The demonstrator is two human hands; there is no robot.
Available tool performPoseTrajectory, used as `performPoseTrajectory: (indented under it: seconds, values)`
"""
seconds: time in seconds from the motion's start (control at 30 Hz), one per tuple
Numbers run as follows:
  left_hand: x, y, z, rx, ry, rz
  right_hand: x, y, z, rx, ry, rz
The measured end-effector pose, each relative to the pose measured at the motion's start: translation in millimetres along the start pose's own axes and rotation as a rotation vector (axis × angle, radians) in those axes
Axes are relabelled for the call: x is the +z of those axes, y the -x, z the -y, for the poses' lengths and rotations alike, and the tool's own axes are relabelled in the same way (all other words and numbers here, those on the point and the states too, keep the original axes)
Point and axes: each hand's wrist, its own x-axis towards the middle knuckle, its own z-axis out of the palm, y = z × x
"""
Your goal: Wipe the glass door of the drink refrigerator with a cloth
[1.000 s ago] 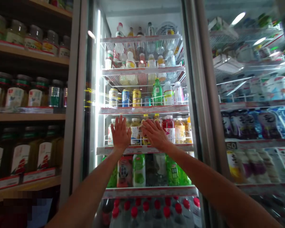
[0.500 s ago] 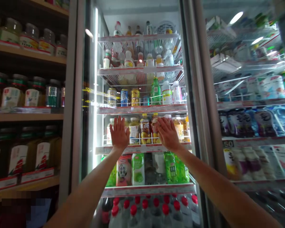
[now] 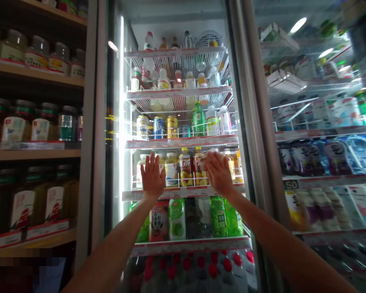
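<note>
My left hand [image 3: 153,178] is raised in front of the glass door [image 3: 177,24] of a drinks fridge, fingers stretched upward, palm toward the glass. To its right, my right hand [image 3: 218,174] is also lifted to the door, fingers extended and leaning left, a little blurred. Neither hand visibly holds anything. Whether the palms touch the glass I cannot tell for sure. Behind the hands, the shelf holds bottles with yellow caps [image 3: 186,167] and a pale-labelled bottle [image 3: 171,169]. My right hand partly hides other bottles there.
Lower down stand green cartons [image 3: 218,219], a white-and-green carton [image 3: 177,219] and several red-capped bottles [image 3: 213,270]. Cans [image 3: 172,127] line a higher shelf. A metal door frame [image 3: 256,101] borders another fridge at right. Wooden shelves [image 3: 33,154] with jars stand left.
The view has shifted slightly, with the upper shelves sitting a little lower and further left. My right hand has moved slightly right against the bottles behind it. My left hand stays nearly where it was.
</note>
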Motion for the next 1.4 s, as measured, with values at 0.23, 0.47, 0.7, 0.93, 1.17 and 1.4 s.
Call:
performPoseTrajectory:
  seconds: [0.23,0.47,0.7,0.93,1.17,1.4]
  values:
    - [-0.4,5,-2,-0.019,-0.006,0.020,4,-18,-14,0.326,0.071,-0.209]
    - [0.5,12,-2,-0.025,-0.002,0.016,1,1,15,-0.082,-0.018,0.045]
    - [0.1,17,-3,-0.021,-0.008,0.019,6,-14,2,0.309,0.048,-0.116]
    - [-2.1,21,-2,0.011,-0.003,0.031,6,-3,25,-0.144,-0.018,0.035]
    - [-2.1,23,-2,0.010,0.001,0.033,12,-26,29,0.155,0.011,-0.058]
    - [-4.3,24,-1,0.019,0.024,0.037,2,-5,22,-0.183,-0.014,0.099]
